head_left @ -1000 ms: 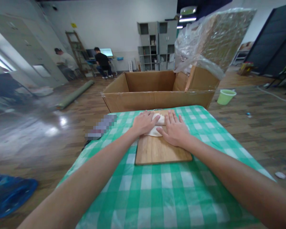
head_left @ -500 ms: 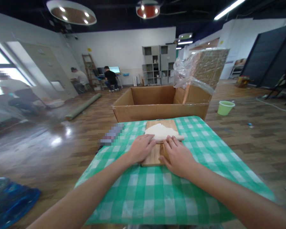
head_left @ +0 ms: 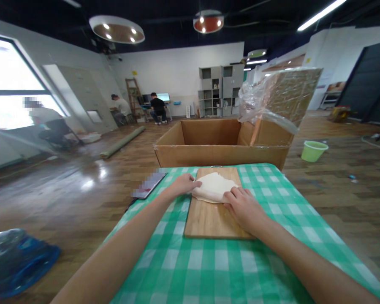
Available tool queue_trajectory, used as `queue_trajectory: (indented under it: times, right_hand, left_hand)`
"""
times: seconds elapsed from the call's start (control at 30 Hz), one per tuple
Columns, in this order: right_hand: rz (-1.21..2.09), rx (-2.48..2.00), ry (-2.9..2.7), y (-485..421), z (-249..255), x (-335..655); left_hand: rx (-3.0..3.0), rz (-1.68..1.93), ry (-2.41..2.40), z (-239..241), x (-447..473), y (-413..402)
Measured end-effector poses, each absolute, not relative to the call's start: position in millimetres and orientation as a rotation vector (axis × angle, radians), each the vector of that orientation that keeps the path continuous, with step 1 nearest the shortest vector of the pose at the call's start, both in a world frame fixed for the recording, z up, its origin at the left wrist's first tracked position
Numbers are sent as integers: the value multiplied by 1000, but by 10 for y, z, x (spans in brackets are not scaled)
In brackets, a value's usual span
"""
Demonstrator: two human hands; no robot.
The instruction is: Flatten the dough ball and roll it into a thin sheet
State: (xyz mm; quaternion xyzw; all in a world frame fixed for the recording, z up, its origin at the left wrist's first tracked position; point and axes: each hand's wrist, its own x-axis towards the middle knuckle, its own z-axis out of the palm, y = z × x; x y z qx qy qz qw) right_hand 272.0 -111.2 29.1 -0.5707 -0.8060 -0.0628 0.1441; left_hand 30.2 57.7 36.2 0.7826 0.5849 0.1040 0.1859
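Observation:
A flat sheet of pale dough [head_left: 213,185] lies on the upper half of a wooden cutting board [head_left: 213,221]. My left hand [head_left: 185,184] has thumb and fingers closed at the dough's left edge. At the right front edge, my right hand [head_left: 240,204] curls its fingers onto the dough. A rounded ridge runs along the dough's near side between the hands. The rolling pin does not show plainly now; whether it lies under that ridge or in my fingers I cannot tell.
The board rests on a table with a green checked tablecloth [head_left: 190,270]. A blurred flat device [head_left: 150,185] lies at the left edge. Beyond the table stands a large open cardboard box [head_left: 221,155]; a green bucket [head_left: 314,151] is on the floor at right. Several people sit farther back.
My hands have moved from on top of the rolling pin to the dough's two side edges. The pin is no longer plainly seen, and the view has shifted, baring more of the board.

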Motion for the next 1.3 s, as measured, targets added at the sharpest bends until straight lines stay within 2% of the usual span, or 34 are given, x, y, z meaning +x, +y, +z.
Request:
queue_trajectory:
  times: [0.2, 0.57, 0.8, 1.0, 1.3]
  right_hand:
    - [-32, -1580, -2380, -1213, 373, 2839]
    - [424, -1545, -2016, -1015, 559, 3791]
    - [909, -1262, -2263, -1273, 771, 3460]
    - [846, -1386, -2514, -1621, 894, 3036]
    - [771, -1529, -2598, -1809, 923, 2871]
  left_hand:
    - [2179, 151, 1567, 299, 264, 711]
    - [2151, 328, 1552, 385, 335, 638]
    - [2091, 455, 1373, 445, 410, 546]
    - [2065, 693, 1295, 513, 497, 521]
    - [2207, 1194, 1310, 839, 594, 343]
